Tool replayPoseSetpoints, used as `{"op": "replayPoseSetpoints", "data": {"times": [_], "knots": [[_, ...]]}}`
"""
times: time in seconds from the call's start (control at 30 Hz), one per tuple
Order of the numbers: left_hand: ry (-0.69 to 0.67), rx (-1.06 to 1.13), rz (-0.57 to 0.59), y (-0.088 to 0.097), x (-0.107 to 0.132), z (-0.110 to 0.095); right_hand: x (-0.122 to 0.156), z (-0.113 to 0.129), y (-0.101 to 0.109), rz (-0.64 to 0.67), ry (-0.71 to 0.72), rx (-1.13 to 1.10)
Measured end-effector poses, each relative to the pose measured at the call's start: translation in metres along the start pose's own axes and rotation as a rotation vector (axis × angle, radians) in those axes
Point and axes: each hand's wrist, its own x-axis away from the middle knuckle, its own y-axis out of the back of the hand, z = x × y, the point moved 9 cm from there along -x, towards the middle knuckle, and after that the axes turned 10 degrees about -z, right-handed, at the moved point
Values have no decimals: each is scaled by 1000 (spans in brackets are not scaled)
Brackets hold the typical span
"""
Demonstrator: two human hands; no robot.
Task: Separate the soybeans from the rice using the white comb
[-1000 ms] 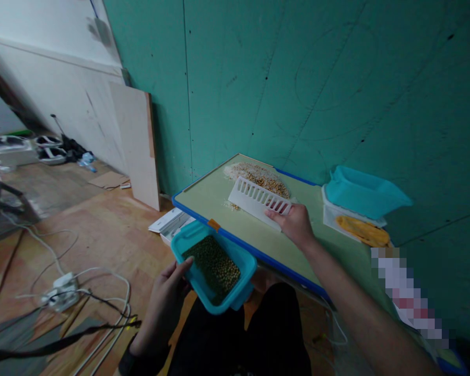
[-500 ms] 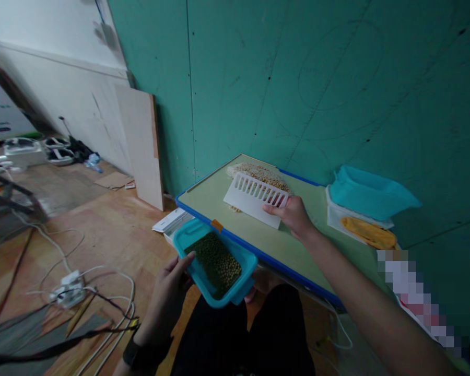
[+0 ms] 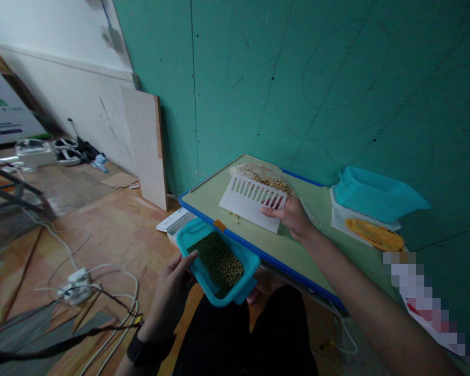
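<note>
My left hand [image 3: 171, 292] grips the near side of a teal plastic box [image 3: 217, 261] full of small green beans, held just below the table's blue front edge. My right hand [image 3: 293, 216] holds a white slotted plastic scraper [image 3: 253, 201] by its right end, tilted on the green tabletop [image 3: 282, 245]. Behind the scraper lies a heap of mixed pale grains and beans [image 3: 264, 176]. A few loose beans [image 3: 233, 215] lie on the table in front of the scraper.
At the table's right stand a teal tub [image 3: 376, 193] on a white tray [image 3: 360, 222] holding something yellow. A green wall rises behind. A power strip [image 3: 76, 279] and cables lie on the wooden floor at left. A board [image 3: 144, 146] leans against the wall.
The scraper has slid toward the table's front edge, away from the heap, leaving a few beans in front of it. My left hand keeps the teal box under the edge.
</note>
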Motion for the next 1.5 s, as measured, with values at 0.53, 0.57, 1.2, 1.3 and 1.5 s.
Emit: {"op": "replayPoseSetpoints", "data": {"times": [0.53, 0.57, 1.2, 1.3, 1.5], "knots": [[12, 29, -11, 0, 0, 5, -3, -2, -8, 11, 6, -20], [13, 27, -12, 0, 0, 5, -3, -3, -9, 20, 6, -14], [-8, 26, -28, -3, 4, 2, 38, 16, -18, 106, 173, 253], [-4, 35, -13, -6, 6, 3, 60, 24, -19, 100, 276, 414], [30, 29, -29, -9, 12, 5, 102, 35, -34, 184, 425, 457]]}}
